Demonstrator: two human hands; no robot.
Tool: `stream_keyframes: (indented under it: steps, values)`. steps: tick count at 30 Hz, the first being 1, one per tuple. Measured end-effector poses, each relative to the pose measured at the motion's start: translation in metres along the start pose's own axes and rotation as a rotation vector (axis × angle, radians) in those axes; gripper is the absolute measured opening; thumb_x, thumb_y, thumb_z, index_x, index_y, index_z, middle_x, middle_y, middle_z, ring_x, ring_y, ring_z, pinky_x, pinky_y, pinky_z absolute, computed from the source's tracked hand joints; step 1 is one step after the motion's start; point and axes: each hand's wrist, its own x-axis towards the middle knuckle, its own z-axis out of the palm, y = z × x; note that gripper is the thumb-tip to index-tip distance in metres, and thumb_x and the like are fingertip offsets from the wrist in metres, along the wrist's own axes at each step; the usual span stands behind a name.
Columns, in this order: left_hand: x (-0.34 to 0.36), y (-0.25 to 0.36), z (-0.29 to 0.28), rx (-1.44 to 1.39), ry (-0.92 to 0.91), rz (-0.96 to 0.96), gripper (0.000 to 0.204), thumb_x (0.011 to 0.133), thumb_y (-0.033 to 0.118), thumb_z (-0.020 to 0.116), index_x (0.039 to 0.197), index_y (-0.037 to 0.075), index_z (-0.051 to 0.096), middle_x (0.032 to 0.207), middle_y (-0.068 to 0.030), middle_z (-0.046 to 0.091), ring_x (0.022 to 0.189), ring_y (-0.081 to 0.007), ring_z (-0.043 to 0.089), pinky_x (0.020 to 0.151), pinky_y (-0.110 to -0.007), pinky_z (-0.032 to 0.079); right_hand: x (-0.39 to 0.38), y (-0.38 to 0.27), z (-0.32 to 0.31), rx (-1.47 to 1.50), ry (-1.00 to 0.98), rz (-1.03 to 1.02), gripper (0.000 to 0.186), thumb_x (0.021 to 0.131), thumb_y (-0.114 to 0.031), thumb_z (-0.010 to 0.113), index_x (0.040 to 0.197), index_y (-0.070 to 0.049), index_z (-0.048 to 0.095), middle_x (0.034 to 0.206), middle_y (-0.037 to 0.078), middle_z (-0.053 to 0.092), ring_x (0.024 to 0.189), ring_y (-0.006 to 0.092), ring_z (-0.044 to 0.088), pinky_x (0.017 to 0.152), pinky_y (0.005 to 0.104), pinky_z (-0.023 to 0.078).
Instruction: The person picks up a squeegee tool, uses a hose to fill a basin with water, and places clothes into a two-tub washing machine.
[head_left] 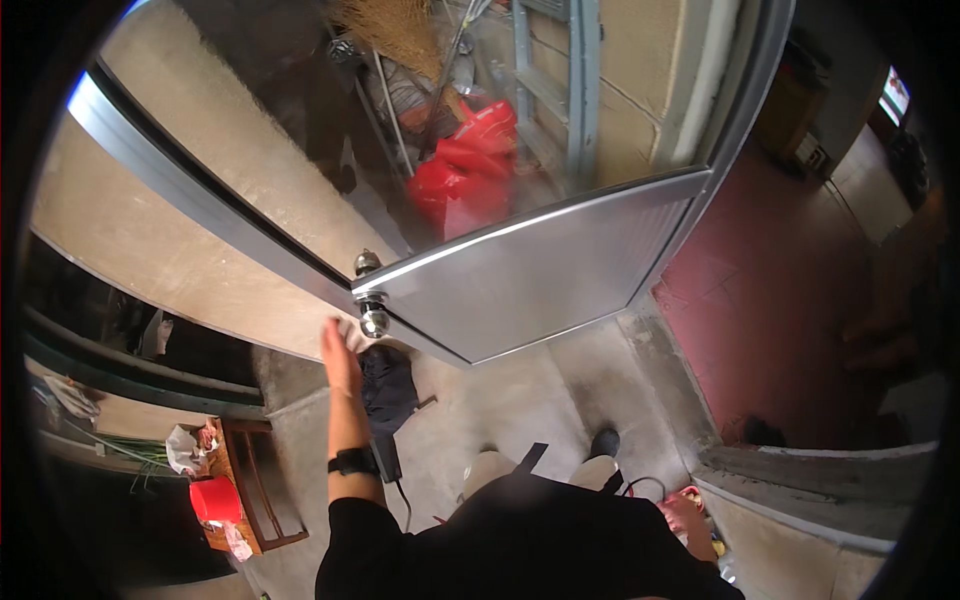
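My left hand (342, 362) reaches forward with its fingers stretched out, just left of a round metal door knob (373, 318). A small gap seems to lie between the fingertips and the knob. The knob sits on the edge of a silver metal-framed door (540, 280) with a glass upper pane, which stands ajar before me. Low on my right side, my right hand (684, 516) is partly hidden by my body. Beside it are small colourful items (692, 495) and a thin dark loop (645, 484); its fingers are too unclear to read.
Through the glass show a red plastic bag (468, 165), a straw broom (395, 35) and a blue-grey ladder (582, 90). Left of me stands a wooden stool (258, 480) with a red container (214, 498). A black cloth-like item (388, 385) lies beyond my left forearm. A raised sill (800, 485) runs at right.
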Motion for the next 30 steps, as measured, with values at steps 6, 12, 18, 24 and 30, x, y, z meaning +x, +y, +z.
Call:
stream_keyframes:
  steps: [6,12,18,24,30]
  values:
    - [0.083,0.064,0.030,-0.200,-0.284,0.468,0.047,0.089,0.039,0.029,0.120,0.004,0.032,0.118,-0.0106,0.042,0.106,-0.0206,0.043,0.092,-0.034,0.032,0.135,-0.225,-0.057,0.697,0.886,0.535,0.046,0.079,-0.022,0.056,0.117,-0.004,0.038,0.093,0.009,0.055,0.075,0.0147,0.056,0.059,0.0261,0.047]
    - [0.108,0.087,0.034,-0.212,-0.908,0.424,0.089,0.060,0.069,0.049,0.115,0.000,0.040,0.106,-0.0190,0.051,0.098,-0.0312,0.051,0.084,-0.040,0.040,0.290,-0.363,-0.054,0.458,0.601,0.244,0.044,0.081,-0.020,0.055,0.117,-0.002,0.039,0.108,0.009,0.051,0.087,0.0156,0.055,0.070,0.0242,0.045]
    - [0.110,0.090,0.055,-0.382,-0.925,0.362,0.086,0.062,0.062,0.055,0.112,-0.007,0.040,0.104,-0.0183,0.052,0.097,-0.0290,0.051,0.087,-0.040,0.039,0.452,-0.498,-0.079,0.455,0.449,0.119,0.060,0.083,-0.039,0.048,0.127,-0.005,0.025,0.105,0.011,0.051,0.092,0.0179,0.053,0.072,0.0295,0.046]
    - [0.083,0.100,0.009,-0.381,-1.044,0.216,0.074,0.077,0.057,0.040,0.114,-0.007,0.037,0.109,-0.0221,0.049,0.099,-0.0295,0.051,0.088,-0.037,0.038,0.525,-0.524,-0.021,0.333,0.536,0.260,0.058,0.080,-0.055,0.037,0.104,-0.004,0.046,0.082,0.011,0.054,0.068,0.0188,0.056,0.053,0.0316,0.048]
    - [-0.011,0.060,0.010,-0.577,-1.324,0.155,0.082,0.079,0.061,0.023,0.123,-0.007,0.026,0.122,-0.0192,0.037,0.115,-0.0283,0.035,0.099,-0.038,0.021,0.431,-0.484,-0.002,0.280,0.781,0.243,0.039,0.082,-0.038,0.040,0.093,-0.003,0.052,0.076,0.011,0.055,0.061,0.0186,0.056,0.048,0.0304,0.048]
